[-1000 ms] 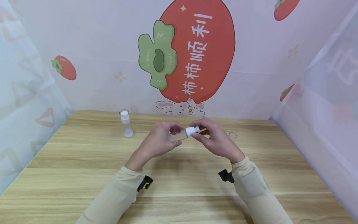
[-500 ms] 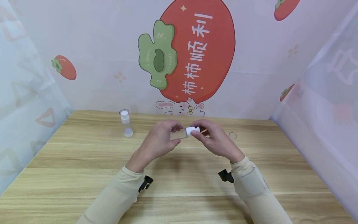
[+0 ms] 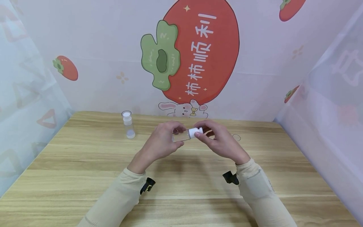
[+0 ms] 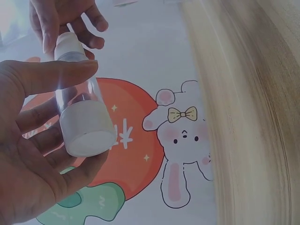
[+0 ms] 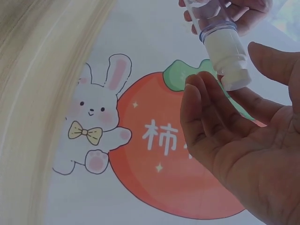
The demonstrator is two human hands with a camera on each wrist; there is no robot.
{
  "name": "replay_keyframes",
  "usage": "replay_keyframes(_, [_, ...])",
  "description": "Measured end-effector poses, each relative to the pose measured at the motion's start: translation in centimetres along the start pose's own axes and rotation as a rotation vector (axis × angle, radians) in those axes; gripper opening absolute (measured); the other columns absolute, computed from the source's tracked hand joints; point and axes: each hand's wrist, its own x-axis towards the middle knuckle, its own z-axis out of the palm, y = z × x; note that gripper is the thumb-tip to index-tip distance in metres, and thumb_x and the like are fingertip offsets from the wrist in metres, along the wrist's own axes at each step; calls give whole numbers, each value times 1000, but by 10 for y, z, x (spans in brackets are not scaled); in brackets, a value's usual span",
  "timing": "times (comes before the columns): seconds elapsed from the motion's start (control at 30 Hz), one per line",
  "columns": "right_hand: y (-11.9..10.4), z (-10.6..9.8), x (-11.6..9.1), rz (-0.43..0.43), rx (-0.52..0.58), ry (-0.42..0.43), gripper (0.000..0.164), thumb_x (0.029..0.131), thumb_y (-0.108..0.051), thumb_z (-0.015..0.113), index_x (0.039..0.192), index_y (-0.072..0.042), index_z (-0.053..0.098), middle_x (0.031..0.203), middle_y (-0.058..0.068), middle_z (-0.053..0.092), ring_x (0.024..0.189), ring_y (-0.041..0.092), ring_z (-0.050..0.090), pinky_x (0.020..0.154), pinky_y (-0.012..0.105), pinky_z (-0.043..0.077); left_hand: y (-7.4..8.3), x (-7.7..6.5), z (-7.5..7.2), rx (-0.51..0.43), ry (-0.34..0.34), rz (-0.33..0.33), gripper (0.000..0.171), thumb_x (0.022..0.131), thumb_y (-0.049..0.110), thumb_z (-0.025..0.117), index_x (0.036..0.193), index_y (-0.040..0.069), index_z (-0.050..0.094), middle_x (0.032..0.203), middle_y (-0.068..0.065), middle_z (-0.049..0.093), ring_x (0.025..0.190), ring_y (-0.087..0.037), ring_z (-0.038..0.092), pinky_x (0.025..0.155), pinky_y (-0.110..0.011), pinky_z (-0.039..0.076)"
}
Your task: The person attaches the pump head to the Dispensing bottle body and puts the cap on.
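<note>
In the head view my left hand (image 3: 162,138) holds a small clear pump bottle (image 3: 181,136) by its body, tilted nearly on its side above the table. The left wrist view shows the thumb across the clear body and the fingers curled behind, near the white base (image 4: 89,129). The white pump head (image 3: 195,132) points right, toward my right hand (image 3: 222,140). In the right wrist view, that hand's fingers curve loosely beside the pump head (image 5: 229,58), with the thumb standing a little off it.
A second clear pump bottle (image 3: 129,126) with a white pump stands upright at the back left of the wooden table (image 3: 85,164). A thin ring (image 3: 236,137) lies to the right of my right hand. A printed cloth backdrop (image 3: 99,91) rises behind the table.
My right thumb and fingers have shifted slightly about the pump head, and its visible outline has changed, looking shorter and blockier. My left hand keeps its hold on the bottle almost unmoved.
</note>
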Motion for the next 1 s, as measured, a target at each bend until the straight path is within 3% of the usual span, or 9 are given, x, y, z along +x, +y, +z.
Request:
replay_keyframes(0.57, [1,-3,-2,-145,-78,-2,45,85,-3,82,126,-8,64,117,0,62,103,19,63,90,39,56,-5,1,-3,-160,-151,-81,34,81,4,83,113,4,72,104,-4,71,92,-19,66,88,-41,56])
replay_keyframes(0.77, [2,-2,-1,-183,-87,-13,44,82,-1,83,123,-6,67,114,-2,65,103,15,63,89,37,57,-7,1,-3,-177,-170,-75,34,81,4,84,112,4,71,103,-3,70,92,-22,67,86,-38,56])
replay_keyframes(1.0, [2,0,-1,-169,-52,-34,36,86,4,78,119,-7,68,113,0,66,100,16,66,87,37,58,-7,2,-4,-205,-191,-80,36,81,5,84,114,3,71,103,-3,69,96,-28,67,88,-42,56])
